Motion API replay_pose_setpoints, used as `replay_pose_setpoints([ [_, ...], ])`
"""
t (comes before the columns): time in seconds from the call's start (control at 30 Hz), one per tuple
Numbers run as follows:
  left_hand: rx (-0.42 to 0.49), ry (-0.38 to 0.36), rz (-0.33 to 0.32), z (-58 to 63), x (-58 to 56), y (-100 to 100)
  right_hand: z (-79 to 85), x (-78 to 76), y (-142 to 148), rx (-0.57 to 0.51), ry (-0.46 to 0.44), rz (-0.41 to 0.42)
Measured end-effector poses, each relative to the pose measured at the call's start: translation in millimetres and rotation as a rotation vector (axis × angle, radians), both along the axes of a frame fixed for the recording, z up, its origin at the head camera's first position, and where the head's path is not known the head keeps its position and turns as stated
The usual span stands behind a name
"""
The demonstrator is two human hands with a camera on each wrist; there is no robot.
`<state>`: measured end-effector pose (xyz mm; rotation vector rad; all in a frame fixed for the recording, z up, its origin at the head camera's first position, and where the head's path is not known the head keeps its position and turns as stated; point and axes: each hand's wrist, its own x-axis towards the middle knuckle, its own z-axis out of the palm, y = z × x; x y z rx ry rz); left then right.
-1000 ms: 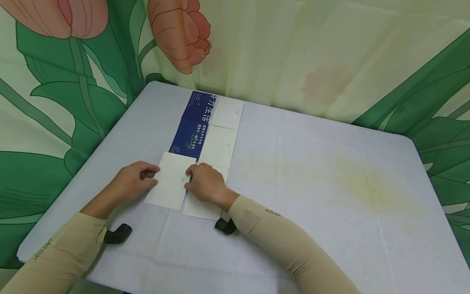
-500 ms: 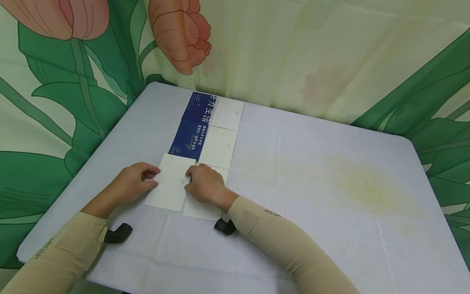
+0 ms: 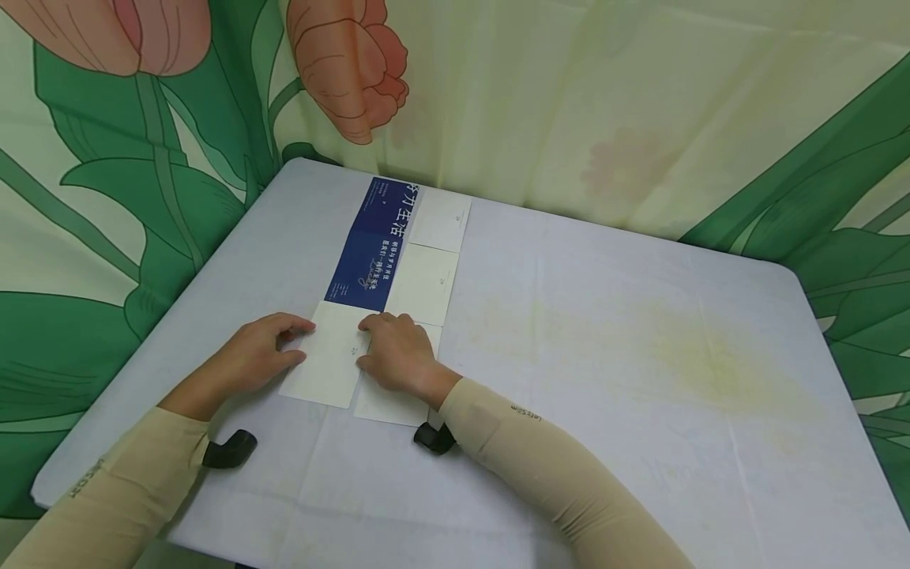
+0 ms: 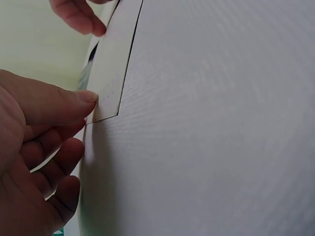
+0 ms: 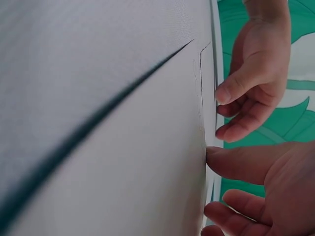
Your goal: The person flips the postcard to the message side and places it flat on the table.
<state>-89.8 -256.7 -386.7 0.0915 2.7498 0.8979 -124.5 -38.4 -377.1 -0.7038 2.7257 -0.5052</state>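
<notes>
A white card (image 3: 323, 359) with a small printed mark lies at the near end of the left column. My left hand (image 3: 259, 352) touches its left edge, thumb and index fingertips spread apart along it. From the other side my right hand (image 3: 400, 352) rests fingertips at the right edge, over a second white card (image 3: 391, 403). In the left wrist view my left thumb (image 4: 86, 97) lies at a card's corner. The right wrist view shows my right thumb (image 5: 216, 156) on a card's edge, the other fingers loosely bent.
Beyond the white card are blue cards (image 3: 362, 269) with white lettering, end to end. Beside them run white cards (image 3: 421, 284) in a parallel column. All lie on a white-covered table (image 3: 604, 356) before a flower-patterned curtain (image 3: 540, 103).
The near-left white card has slid slightly toward me, uncovering more of the blue card's near end. Both hands stay beside it, the left fingertips shifting a little.
</notes>
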Motion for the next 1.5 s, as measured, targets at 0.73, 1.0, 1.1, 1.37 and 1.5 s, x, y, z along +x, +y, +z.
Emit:
replay_pose_setpoints([
  [0.73, 0.031, 0.030, -0.057, 1.2, 4.1, -3.1, 1.9, 4.8, 0.7, 0.080, 0.014, 0.016],
  [1.0, 0.023, 0.036, -0.062, 1.7, 4.5, -4.1, 14.0, 20.1, 8.7, 0.139, 0.058, 0.113],
  [1.1, 0.016, 0.040, -0.059, 1.8, 4.4, -4.3, 17.9, 23.3, 11.4, 0.155, 0.047, 0.139],
  [1.37, 0.015, 0.048, -0.063, 2.0, 5.0, -4.5, 15.3, 22.4, 15.0, 0.178, 0.002, 0.136],
  [1.5, 0.018, 0.048, -0.067, 2.5, 5.7, -4.4, 14.3, 21.2, 15.1, 0.179, 0.010, 0.133],
])
